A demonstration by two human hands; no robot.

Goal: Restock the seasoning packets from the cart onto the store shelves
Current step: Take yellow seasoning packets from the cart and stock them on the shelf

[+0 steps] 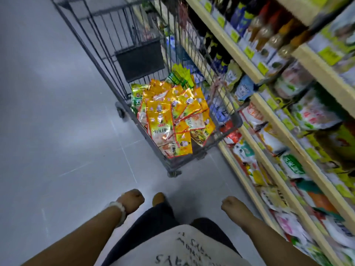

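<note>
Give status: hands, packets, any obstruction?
Left hand and right hand curled, holding nothing. Seasoning packets piled in cart, beside shelves. Floor between person and cart shows no obstruction.

Handwritten-style dark lettering is showing on the white shirt (184,250) at the frame's bottom edge; only "SA" is reading clearly. Print on the seasoning packets (169,120) and shelf labels (249,51) is appearing too blurred to read.

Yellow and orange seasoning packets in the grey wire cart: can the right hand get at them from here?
Probably not yet. The right hand hangs curled and empty by the hip, apart from the yellow and orange seasoning packets. The grey wire cart is open-topped, so nothing blocks access after stepping closer.
</note>
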